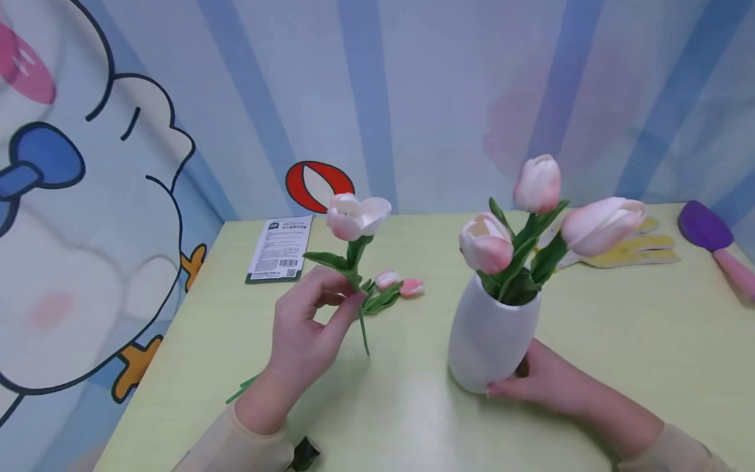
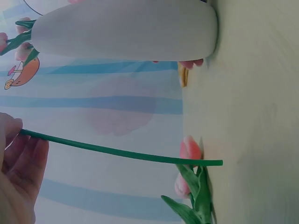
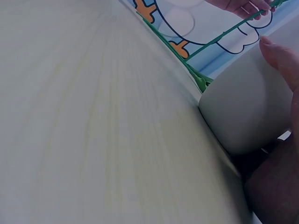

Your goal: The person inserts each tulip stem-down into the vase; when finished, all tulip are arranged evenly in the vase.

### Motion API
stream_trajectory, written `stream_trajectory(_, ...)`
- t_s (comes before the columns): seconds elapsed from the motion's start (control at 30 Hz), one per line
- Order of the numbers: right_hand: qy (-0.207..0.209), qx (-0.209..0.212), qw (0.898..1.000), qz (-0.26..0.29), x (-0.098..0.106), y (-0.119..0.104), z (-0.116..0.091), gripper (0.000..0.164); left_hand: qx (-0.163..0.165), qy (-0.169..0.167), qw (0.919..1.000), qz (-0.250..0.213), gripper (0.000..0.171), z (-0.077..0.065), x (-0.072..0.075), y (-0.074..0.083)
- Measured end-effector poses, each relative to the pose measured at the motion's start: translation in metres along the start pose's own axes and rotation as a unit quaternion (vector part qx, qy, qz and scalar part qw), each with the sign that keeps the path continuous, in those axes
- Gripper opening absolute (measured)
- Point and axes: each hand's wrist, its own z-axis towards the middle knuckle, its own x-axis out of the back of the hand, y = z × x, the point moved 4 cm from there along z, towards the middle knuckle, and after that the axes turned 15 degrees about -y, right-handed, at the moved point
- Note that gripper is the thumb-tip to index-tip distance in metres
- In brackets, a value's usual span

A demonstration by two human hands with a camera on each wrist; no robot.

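My left hand [image 1: 303, 328] pinches the upper stem of an artificial pale pink tulip [image 1: 347, 219] between thumb and fingers. Its bloom points up, and the thin green stem [image 2: 107, 150] runs downward over the table. On the right stands a white vase [image 1: 492, 337] with three pink-and-white tulips [image 1: 494, 246] and green leaves in its mouth. Low on the vase, my right hand [image 1: 551, 380] grips its side near the base, thumb in front; its other fingers are mostly hidden behind the vase. Behind the left hand, more tulips [image 1: 411, 288] lie on the table.
A printed packet [image 1: 280, 249] lies at the back left. Behind the vase is a yellow-and-white glove [image 1: 637, 252], with a purple spatula [image 1: 704, 226] at the far right. Green stem ends [image 1: 238, 390] show beside the left forearm. A patterned wall backs the pale table [image 1: 407, 406].
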Motion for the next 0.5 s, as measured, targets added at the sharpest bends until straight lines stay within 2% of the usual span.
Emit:
stream_trajectory(0.23, -0.018, -0.006, 1.0, -0.007, 0.004, -0.005, 0.005, 0.063, -0.023, 0.034, 0.9973, -0.061, 0.025, 0.0, 0.012, 0.012)
stream_trajectory(0.4, -0.01, 0.001, 1.0, -0.003, 0.003, -0.005, -0.001, 0.063, -0.028, 0.039, 0.9941, -0.097, 0.024, 0.013, 0.011, 0.026)
stream_trajectory(0.5, -0.001, 0.005, 1.0, -0.004, 0.002, -0.003, -0.003, 0.063, -0.05, 0.048, 0.9903, -0.121, 0.024, 0.024, 0.01, 0.037)
